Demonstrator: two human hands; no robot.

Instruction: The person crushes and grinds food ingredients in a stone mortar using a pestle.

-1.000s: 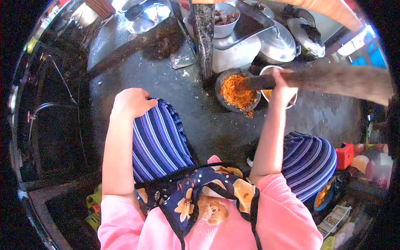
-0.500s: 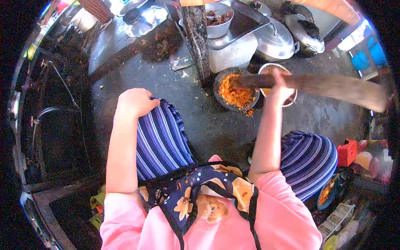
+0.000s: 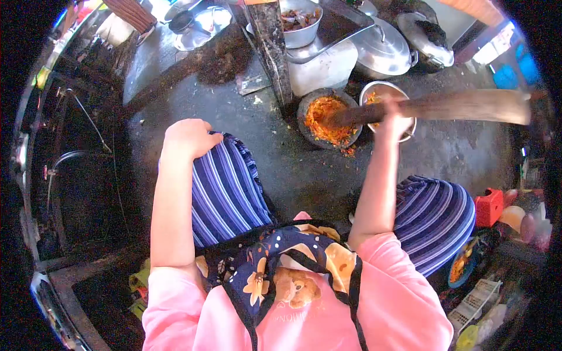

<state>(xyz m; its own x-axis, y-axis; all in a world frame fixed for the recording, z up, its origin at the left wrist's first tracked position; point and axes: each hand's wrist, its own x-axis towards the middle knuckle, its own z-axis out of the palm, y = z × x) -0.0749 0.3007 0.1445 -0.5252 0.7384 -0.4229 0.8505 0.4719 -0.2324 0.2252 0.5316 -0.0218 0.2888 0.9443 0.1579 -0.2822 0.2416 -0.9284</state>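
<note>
My right hand (image 3: 394, 121) is wrapped around a long wooden pestle (image 3: 468, 107), smeared by motion at its far right end. The pestle's left tip presses into shredded orange food (image 3: 321, 112) inside a dark stone mortar (image 3: 303, 100) on the floor. Partly behind my right hand and the pestle stands a metal bowl (image 3: 405, 96) with some orange bits in it. My left hand (image 3: 190, 139) lies over my left knee on the striped cloth (image 3: 225, 187), holding nothing; its fingertips are partly out of sight.
A wooden post (image 3: 272, 52) rises just behind the mortar. Beyond it are a metal pot of food pieces (image 3: 300, 40) on a tray and large lidded pans (image 3: 381, 50). A red plastic stool (image 3: 489, 207) and a blue-rimmed bowl of orange food (image 3: 459, 269) sit to my right.
The pestle's far end has swung up, so it lies more level, and its tip sits slightly lower in the mortar. My left hand stays on the knee.
</note>
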